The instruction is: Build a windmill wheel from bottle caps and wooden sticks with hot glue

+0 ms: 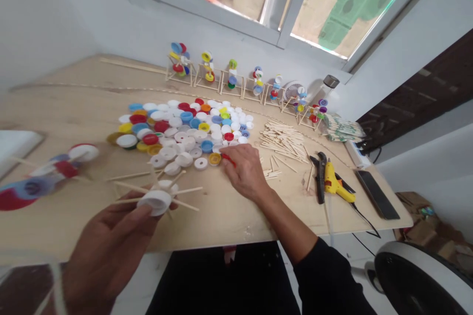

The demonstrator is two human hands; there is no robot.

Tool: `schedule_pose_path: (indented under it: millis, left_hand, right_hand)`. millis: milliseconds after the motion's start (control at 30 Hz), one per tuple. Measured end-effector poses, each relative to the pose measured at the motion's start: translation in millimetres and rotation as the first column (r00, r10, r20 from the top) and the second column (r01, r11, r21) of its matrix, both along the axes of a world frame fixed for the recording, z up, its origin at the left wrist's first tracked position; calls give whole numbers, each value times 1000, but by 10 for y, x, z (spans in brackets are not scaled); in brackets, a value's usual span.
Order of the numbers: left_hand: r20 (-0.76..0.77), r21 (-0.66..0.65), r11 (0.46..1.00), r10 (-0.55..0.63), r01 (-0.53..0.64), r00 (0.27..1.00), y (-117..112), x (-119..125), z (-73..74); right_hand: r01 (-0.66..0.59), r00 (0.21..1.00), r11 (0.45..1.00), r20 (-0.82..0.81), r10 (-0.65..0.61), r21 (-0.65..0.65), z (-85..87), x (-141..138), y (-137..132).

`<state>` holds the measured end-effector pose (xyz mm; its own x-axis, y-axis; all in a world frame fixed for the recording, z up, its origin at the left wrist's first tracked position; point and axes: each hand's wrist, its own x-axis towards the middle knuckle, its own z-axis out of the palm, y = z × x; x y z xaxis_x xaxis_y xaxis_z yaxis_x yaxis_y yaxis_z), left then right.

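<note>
My left hand (118,236) is closed on a wheel hub made of white bottle caps (154,202), with several thin wooden sticks (188,190) sticking out around it like spokes. Over the near right edge of a pile of bottle caps (184,159), my right hand (244,170) has its fingers curled. A bit of a red bottle cap (228,159) shows at its fingertips; the rest is hidden. The pile mixes white, blue, red and yellow caps. To the left of the hub lies a blurred wheel of coloured caps and sticks (55,172).
Small cap wheels on stick stands (232,83) line the wall. Loose wooden sticks (283,140), black pliers-like tool (320,177), yellow glue gun (338,184) with cord and a phone (377,194) lie to the right. A clear bottle (325,88) stands behind.
</note>
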<state>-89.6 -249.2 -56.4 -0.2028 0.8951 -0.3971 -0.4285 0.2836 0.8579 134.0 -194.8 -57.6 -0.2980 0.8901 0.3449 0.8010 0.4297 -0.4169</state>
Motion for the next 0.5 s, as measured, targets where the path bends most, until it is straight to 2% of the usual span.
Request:
schedule_pose_path:
  millis: [67, 133, 200, 267, 300, 333, 367, 433, 467, 500]
  left_hand:
    - [-24, -4, 1000, -30, 30, 999, -1, 37, 22]
    - [-15, -7, 1000, -12, 12, 1000, 1, 59, 32]
    - [13, -31, 999, 26, -25, 1000, 2, 67, 34]
    - [29, -46, 998, 42, -40, 999, 1, 80, 36]
    - [26, -44, 998, 39, -38, 999, 1, 92, 38]
    - [18, -38, 999, 33, -33, 999, 3, 110, 43]
    - [10, -32, 999, 27, -26, 1000, 9, 131, 47]
    - [3, -32, 999, 15, -15, 1000, 28, 163, 47]
    - [9, -39, 999, 11, -10, 1000, 36, 162, 36]
    - [22, -46, 999, 6, -5, 1000, 37, 138, 10]
  right_hand:
    - [-221, 956, 971, -218, 198, -89, 103, -20, -91]
    - [-420, 850, 881, -436, 298, -218, 170, 1, -200]
    - [-532, 748, 775, -619, 241, -342, 201, 86, -334]
    - [-566, 667, 713, -738, 103, -413, 212, 232, -488]
    - [-562, 630, 712, -775, 39, -421, 217, 322, -565]
    - [-541, 590, 735, -807, -15, -409, 224, 416, -638]
    - [-495, 539, 783, -840, -64, -377, 234, 511, -704]
    - [-315, 398, 909, -907, -136, -274, 260, 696, -804]
    - [-187, 321, 956, -934, -159, -227, 270, 783, -837]
    - [-52, 254, 979, -951, -176, -195, 274, 865, -861]
